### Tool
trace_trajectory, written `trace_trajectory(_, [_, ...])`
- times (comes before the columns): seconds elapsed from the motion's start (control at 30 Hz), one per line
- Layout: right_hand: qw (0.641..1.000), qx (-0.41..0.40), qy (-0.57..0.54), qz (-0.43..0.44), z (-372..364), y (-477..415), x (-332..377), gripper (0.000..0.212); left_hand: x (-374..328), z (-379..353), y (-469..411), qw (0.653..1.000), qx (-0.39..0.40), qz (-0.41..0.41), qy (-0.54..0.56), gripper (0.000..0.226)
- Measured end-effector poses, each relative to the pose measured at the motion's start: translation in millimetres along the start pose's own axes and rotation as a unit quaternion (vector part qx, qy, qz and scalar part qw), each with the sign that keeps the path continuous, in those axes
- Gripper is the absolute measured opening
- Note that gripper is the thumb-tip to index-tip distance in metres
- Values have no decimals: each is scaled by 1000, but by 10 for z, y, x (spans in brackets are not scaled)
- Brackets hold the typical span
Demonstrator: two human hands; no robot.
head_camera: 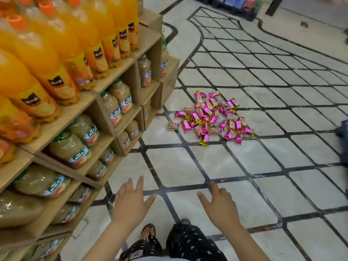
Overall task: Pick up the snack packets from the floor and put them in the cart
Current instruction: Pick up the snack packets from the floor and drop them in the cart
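Approach step, apparently: nothing lifted yet. Low in the frame, left hand and right hand, fingers spread, empty. Right of centre, snack packets heaped on the floor, well ahead of both hands. Calls next for stepping closer, crouching, pinching a few wrappers. No cart clearly visible; blue shape cut off at right edge, unidentifiable. Packet print unreadable.

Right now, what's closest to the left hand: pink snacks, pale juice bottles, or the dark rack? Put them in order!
1. pale juice bottles, low shelf beside the left hand
2. pink snacks, floor ahead
3. dark rack, far end
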State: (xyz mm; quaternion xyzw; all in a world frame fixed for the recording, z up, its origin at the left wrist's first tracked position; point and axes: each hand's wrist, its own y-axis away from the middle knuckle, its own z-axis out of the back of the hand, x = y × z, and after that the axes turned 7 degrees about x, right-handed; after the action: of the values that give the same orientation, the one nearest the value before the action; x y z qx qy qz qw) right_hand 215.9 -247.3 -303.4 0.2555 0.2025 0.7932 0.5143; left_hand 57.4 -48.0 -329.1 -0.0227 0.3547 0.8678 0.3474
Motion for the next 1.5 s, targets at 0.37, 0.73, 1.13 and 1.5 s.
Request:
trace_trajectory(0.37, [990,28,-98,-94,567,-1328,-484,69,-925,377,-1358,998,6,-35,-55,89])
trace_trajectory(0.73, [989,49,-93,-107,1786,-3157,-964,71,-2241,1078,-2870,986,9,-75,-152,86])
trace_trajectory(1.13, [972,108,-108,-177,1325,-5215,-1204,82,-2227,541,-5056,984,62,-32,-162,85])
trace_trajectory(1.5, [966,168,-20,-198,-756,-8483,-1577,97,-1322,-1141,-8694,928,135,-49,-344,92])
